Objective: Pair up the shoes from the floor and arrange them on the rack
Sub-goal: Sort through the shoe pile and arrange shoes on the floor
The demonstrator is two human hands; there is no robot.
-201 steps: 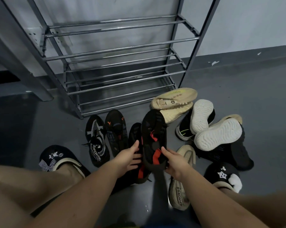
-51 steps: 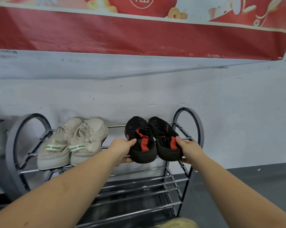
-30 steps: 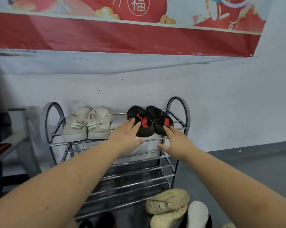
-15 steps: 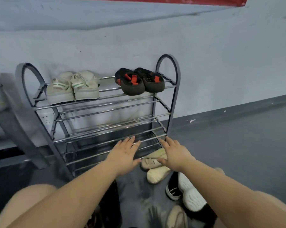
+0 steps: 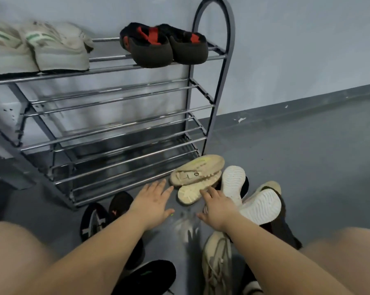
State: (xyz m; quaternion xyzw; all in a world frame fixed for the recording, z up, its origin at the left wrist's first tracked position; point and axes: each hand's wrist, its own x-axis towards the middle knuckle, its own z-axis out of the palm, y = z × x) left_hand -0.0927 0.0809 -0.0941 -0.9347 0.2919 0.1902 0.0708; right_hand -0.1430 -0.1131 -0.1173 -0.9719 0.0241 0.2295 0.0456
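A metal shoe rack [image 5: 211, 107] stands against the wall. Its top shelf carries a cream pair with green stripes [image 5: 52, 47] on the left and a black pair with red straps [image 5: 165, 47] on the right. On the floor by the rack's right foot lies a beige shoe on its side [image 5: 198, 170] over another beige sole [image 5: 190, 193]. My left hand [image 5: 153, 203] hovers open just left of them, empty. My right hand [image 5: 217, 206] reaches with straight fingers toward the lower beige sole, empty too.
White-soled dark shoes [image 5: 258, 206] lie upturned at the right. Black shoes with white and orange marks [image 5: 99, 220] sit by my left forearm. A cream laced shoe [image 5: 217, 260] lies under my right arm. Grey floor [image 5: 307, 158] spreads to the right.
Both hands let go of the black and red pair on the top shelf and dropped toward the floor. The view tilted down; my hands are now beside the beige shoes.
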